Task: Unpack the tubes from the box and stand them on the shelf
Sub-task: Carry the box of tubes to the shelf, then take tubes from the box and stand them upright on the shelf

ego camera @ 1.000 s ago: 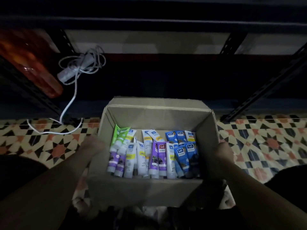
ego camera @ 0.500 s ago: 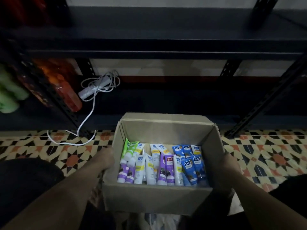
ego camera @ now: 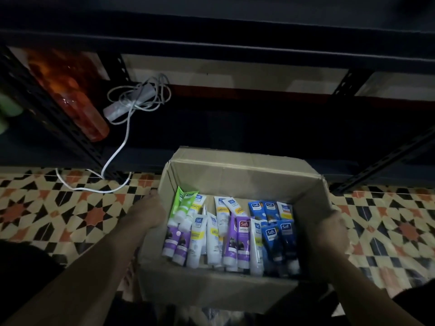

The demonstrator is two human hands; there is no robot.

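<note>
Head view: We look down into an open cardboard box (ego camera: 242,182), low in the frame at 6 o'clock from its centre, held by its two side walls. Our left hand (ego camera: 147,211) clasps the wall at the box's 9 o'clock, thumb up by the rim and fingers curled against the cardboard. Our right hand (ego camera: 329,234) clasps the wall at 3 o'clock, fingers bent round it, their tips lost in shadow. We cannot tell whether the box rests on anything.

The tubes (ego camera: 231,234) lie on the bottom of the box, packed side by side in two overlapping rows, caps toward 6 o'clock. Green ones sit at the 9 o'clock side, white-and-yellow and purple ones in the middle, and blue ones at 3 o'clock.

The shelf (ego camera: 259,128), a dark metal rack, runs across the frame at 12 o'clock from the box, its lower deck just beyond the far wall. On that deck, at 10 o'clock from the box, lies a white power strip (ego camera: 128,103) under loose coils of its cord (ego camera: 117,151). The cord trails down onto the patterned tile floor (ego camera: 58,212).

Farther out toward 10 o'clock, an orange bottle (ego camera: 77,97) shows behind a perforated upright. A green shape (ego camera: 9,107) at the frame's 9 o'clock edge is too blurred for us to name.
</note>
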